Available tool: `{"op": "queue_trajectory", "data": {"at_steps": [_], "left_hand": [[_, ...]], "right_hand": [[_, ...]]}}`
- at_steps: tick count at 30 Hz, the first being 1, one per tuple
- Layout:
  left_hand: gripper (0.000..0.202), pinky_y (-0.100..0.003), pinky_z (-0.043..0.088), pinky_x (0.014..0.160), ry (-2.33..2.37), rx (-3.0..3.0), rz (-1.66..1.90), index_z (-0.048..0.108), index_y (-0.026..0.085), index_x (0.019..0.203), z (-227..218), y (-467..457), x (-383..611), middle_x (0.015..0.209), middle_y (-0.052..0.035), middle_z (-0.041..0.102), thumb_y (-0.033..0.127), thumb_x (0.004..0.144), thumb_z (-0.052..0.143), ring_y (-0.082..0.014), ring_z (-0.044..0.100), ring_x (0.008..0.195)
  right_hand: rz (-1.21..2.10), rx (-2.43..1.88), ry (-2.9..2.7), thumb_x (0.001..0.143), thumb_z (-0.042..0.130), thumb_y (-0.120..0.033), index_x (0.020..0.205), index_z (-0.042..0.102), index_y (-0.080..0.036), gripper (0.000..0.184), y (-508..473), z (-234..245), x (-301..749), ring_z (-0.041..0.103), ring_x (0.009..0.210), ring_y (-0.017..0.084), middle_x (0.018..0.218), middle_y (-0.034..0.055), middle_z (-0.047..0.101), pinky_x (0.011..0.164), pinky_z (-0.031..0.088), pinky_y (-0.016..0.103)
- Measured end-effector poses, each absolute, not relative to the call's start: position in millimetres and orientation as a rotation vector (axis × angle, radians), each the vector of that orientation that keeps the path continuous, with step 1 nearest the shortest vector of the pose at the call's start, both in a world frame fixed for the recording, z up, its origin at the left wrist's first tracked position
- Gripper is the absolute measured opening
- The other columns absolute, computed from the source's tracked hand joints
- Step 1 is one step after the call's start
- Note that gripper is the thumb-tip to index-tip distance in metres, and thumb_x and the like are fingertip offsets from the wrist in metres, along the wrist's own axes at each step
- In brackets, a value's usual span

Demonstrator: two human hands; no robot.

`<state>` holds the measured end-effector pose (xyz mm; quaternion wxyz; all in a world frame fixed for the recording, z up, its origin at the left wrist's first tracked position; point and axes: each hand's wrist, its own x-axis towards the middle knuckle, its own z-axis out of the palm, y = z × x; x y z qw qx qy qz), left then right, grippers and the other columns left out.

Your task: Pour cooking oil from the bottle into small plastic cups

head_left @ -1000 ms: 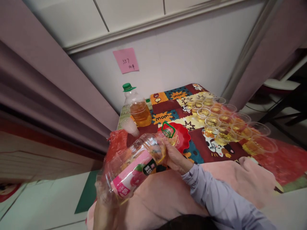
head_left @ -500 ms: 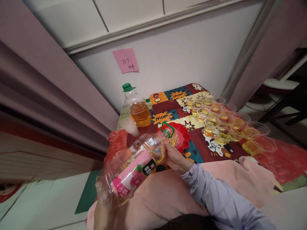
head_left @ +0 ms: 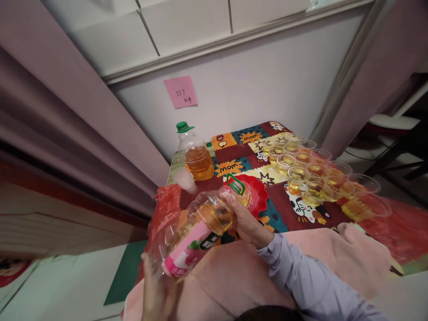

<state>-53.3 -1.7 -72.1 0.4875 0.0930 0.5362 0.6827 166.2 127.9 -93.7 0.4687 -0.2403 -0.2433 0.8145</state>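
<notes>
A large clear plastic juice bottle [head_left: 192, 249] with a pink label lies tilted in both hands, its neck low and pointing toward a red scalloped plate [head_left: 262, 198]. A green carry ring hangs on the neck. My right hand [head_left: 245, 220] is closed around the bottle near its neck. Under the base, my left hand [head_left: 157, 287] supports the bottle from below, its thumb raised at the side. Yellowish liquid has gathered toward the neck. Below the mouth, a clear plastic cup [head_left: 245, 196] with some pale yellow liquid stands on the plate, partly hidden by the ring.
Several clear cups of yellow drink [head_left: 316, 189] crowd the table's right side. At the back left stands another bottle with a green hat-shaped cap [head_left: 199, 162], beside a stack of cups [head_left: 185, 179]. A red plastic bag [head_left: 167, 203] lies at the left edge.
The bottle's base has come up a little with my left hand, so it tilts slightly more. My right hand keeps its hold near the neck. The view has shifted slightly.
</notes>
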Motion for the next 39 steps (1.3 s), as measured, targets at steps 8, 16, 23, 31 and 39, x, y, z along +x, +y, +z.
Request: {"op": "queue_trajectory", "data": {"at_steps": [8,16,23,31,39], "left_hand": [[0.061,-0.055,0.061,0.118,1.368,0.208,1.661,0.086,0.038,0.125,-81,-4,-47,0.139,-0.0021,0.085,0.085,0.094,0.062,-0.0369,0.072,0.143],[0.078,-0.066,0.042,0.133,1.837,0.896,1.631,0.069,0.025,0.151,-75,-10,-69,0.164,-0.016,0.067,0.079,0.094,0.069,-0.043,0.058,0.157],[0.139,-0.074,0.041,0.13,1.858,2.094,1.104,0.039,0.028,0.176,-45,11,-66,0.179,-0.0235,0.046,0.09,0.062,0.091,-0.0523,0.047,0.162],[0.131,-0.071,0.051,0.123,1.906,2.175,1.037,0.03,0.033,0.179,-49,20,-72,0.178,-0.0206,0.05,0.078,0.073,0.091,-0.0493,0.056,0.157],[0.125,-0.073,0.054,0.118,1.899,2.325,1.019,0.031,0.035,0.178,-55,19,-58,0.175,-0.0214,0.054,0.084,0.077,0.085,-0.0505,0.059,0.153]], "right_hand": [[1.916,-0.711,-0.708,0.083,0.088,-0.077,0.145,0.061,-0.032,0.081,109,-77,165,0.079,0.094,0.025,0.128,0.0056,0.078,0.061,0.063,0.031],[1.737,-0.799,-0.804,0.08,0.09,-0.076,0.135,0.069,-0.028,0.076,92,-66,158,0.08,0.103,0.031,0.125,0.0091,0.081,0.079,0.067,0.041],[1.707,-0.715,-1.013,0.088,0.087,-0.073,0.127,0.072,-0.023,0.065,82,-50,153,0.077,0.112,0.032,0.126,0.011,0.08,0.094,0.064,0.044],[1.811,-0.565,-1.435,0.084,0.096,-0.057,0.145,0.063,-0.028,0.075,108,-43,200,0.074,0.129,0.032,0.148,0.0136,0.072,0.106,0.062,0.05],[0.483,-1.351,-2.038,0.095,0.084,-0.042,0.128,0.077,-0.021,0.04,189,-48,267,0.078,0.115,0.035,0.125,0.0157,0.083,0.104,0.058,0.05]]}}
